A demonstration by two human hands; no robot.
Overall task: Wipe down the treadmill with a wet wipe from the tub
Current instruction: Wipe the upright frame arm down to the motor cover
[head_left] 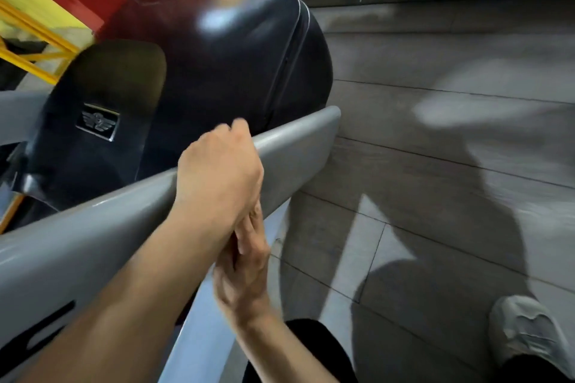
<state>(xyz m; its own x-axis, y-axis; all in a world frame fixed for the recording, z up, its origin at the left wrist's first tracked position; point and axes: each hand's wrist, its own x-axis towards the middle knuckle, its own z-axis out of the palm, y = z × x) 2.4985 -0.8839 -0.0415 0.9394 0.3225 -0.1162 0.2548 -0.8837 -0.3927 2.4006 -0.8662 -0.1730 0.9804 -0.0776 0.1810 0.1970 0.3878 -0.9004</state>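
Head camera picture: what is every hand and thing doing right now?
Left hand: curled over the grey rail; no wipe visible.
Right hand: fingers straight, below the rail, touching the left wrist.
Grey rail: slanted, held by the left hand.
Black motor cover: shiny, untouched.
Shoe: on the floor.

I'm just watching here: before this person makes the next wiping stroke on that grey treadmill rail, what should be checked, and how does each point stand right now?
1. Left hand on the grey rail: ok, it lies over the rail's top edge with fingers curled.
2. Wet wipe in the hand: cannot tell, no wipe shows under or around either hand.
3. Right hand out of the stroke's way: not ok, it sits right under the left wrist, fingers against it.
4. Rail ahead free to its end: ok, nothing lies on it.
5. Footing: ok, a light shoe stands flat on the tiled floor.
6. Tub within reach: cannot tell, no tub is in view.
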